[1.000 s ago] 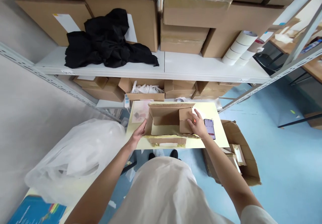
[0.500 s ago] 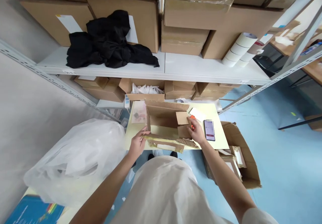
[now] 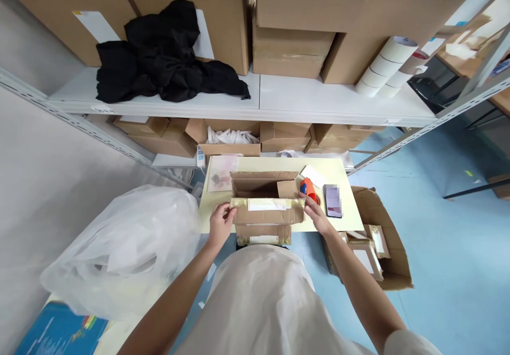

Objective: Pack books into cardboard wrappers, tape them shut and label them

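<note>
An open cardboard box [image 3: 266, 216] lies over the near edge of the cream table, between my two hands. Its front panel faces up at me, with a white label and yellowed tape along the top edge. My left hand [image 3: 221, 223] pinches the box's left corner between thumb and fingers. At the right corner, my right hand [image 3: 315, 214] grips the edge, fingers over the panel and flap. An orange and blue tape dispenser [image 3: 308, 187] sits just beyond my right fingers. Another taped, labelled cardboard surface [image 3: 265, 235] shows below; whether it belongs to the same box I cannot tell.
A phone [image 3: 332, 201] and a white card [image 3: 313, 176] lie on the table [image 3: 350, 219]; a pinkish sheet [image 3: 221, 173] is left. A big carton [image 3: 392, 243] holds smaller boxes at right. A plastic bag [image 3: 123, 254] bulges at left. Shelving [image 3: 303, 97] stands ahead.
The box has turned so its front panel faces up and less of its inside shows. My right hand has moved off the side flap to the near right corner, uncovering the tape dispenser.
</note>
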The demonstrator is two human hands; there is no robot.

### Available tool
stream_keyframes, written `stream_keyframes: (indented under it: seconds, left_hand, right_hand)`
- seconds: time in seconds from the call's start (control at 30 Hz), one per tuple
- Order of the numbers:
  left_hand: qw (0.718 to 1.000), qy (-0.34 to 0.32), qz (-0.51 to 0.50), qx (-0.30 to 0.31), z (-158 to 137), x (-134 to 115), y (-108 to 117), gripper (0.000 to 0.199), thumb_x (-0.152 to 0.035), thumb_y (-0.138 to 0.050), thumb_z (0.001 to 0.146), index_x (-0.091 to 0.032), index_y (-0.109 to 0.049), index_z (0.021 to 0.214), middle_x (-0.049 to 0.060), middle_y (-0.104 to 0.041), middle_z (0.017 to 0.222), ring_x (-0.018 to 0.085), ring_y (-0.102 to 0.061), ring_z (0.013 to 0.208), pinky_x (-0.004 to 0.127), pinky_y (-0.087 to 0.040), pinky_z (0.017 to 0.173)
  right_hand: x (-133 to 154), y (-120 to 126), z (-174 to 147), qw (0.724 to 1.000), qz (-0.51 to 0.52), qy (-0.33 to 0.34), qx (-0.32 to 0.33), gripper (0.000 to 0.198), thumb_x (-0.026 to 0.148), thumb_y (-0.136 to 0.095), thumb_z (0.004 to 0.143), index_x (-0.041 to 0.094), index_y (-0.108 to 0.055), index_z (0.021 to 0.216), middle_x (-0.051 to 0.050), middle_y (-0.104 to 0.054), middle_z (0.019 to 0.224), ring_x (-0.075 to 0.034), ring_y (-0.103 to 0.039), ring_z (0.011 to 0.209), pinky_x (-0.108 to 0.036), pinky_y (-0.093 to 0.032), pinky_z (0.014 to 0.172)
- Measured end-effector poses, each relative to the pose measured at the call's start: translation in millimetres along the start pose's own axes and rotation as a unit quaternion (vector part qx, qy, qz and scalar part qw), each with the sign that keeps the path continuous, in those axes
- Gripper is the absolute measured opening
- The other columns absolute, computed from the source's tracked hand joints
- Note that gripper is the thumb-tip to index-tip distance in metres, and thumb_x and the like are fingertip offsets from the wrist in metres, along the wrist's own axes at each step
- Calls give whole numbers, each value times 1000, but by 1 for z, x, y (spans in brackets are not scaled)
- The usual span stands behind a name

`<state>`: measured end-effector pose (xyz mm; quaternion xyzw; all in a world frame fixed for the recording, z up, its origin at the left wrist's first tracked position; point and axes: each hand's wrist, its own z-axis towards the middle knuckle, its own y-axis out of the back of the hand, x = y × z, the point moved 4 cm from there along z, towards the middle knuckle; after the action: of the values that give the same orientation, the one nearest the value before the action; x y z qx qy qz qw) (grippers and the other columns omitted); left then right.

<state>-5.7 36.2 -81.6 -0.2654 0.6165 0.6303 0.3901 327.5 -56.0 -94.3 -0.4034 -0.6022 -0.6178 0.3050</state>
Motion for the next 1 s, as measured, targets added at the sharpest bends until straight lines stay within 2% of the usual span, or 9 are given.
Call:
stream_keyframes:
  seconds: [0.13,0.27,0.33,0.43,0.53,0.6,0.73,0.9,1.0]
  left_hand:
    - [998,39,-34,-41,0,16,-9,38,-39,-52,84,-14,-55,113,14,-59,109,21,-64,91,36,-57,76]
    - [998,55,-19,10,-4,19,-18,49,-39,-48,87,-12,-48,128,20,-55,127,27,-60,111,41,-53,88]
    - [997,56,-7,46,-7,18,-22,55,-38,-49,87,-12,-43,134,20,-52,134,29,-53,122,44,-48,97]
    - [995,72,2,68,-9,18,-28,55,-36,-44,90,-11,-40,138,18,-53,135,29,-50,125,45,-41,104]
    - [995,77,-2,63,-12,22,-32,53,-36,-39,92,-13,-37,140,16,-53,135,27,-52,123,44,-43,103]
    - [996,65,-7,59,-13,26,-35,53,-37,-36,93,-14,-37,141,15,-52,137,26,-52,124,42,-43,103]
    - [995,55,-7,77,-11,33,-37,54,-38,-33,93,-14,-37,141,15,-53,136,25,-53,123,40,-44,101]
    - [989,42,10,144,-4,28,-38,57,-41,-29,94,-14,-31,145,16,-50,139,24,-51,125,40,-42,103]
    - [987,19,64,146,0,12,-33,65,-44,-29,94,-10,-18,149,20,-37,147,27,-37,136,44,-36,107]
  right_hand:
    - [6,3,14,999,49,8,-13,90,55,-66,75,25,-22,148,-16,-34,148,-32,-43,130,-50,-42,100]
    - [31,16,53,997,20,49,-49,110,48,-72,71,26,1,151,-17,-12,156,-35,-34,136,-51,-43,98]
    - [42,20,66,997,-13,74,-33,100,44,-69,75,27,-6,151,-16,-26,152,-32,-38,133,-51,-43,99]
    - [48,16,65,990,-90,112,9,68,39,-63,80,26,-38,142,-13,-50,133,-30,-47,125,-52,-40,103]
    - [37,3,43,985,-139,104,8,47,40,-58,83,22,-57,126,-14,-44,137,-31,-41,130,-51,-36,106]
    - [25,-8,28,988,-137,61,-19,45,41,-50,88,20,-56,127,-15,-39,141,-30,-36,134,-50,-35,107]
    - [10,-25,14,994,-91,3,-63,46,41,-38,93,19,-50,132,-15,-46,137,-26,-37,134,-47,-34,109]
    - [6,-14,21,993,-77,3,-88,43,42,-44,91,20,-55,126,-15,-50,134,-27,-41,131,-48,-35,107]
    - [4,-8,22,993,-67,-3,-94,41,41,-48,89,20,-57,124,-15,-51,132,-27,-43,129,-48,-38,104]
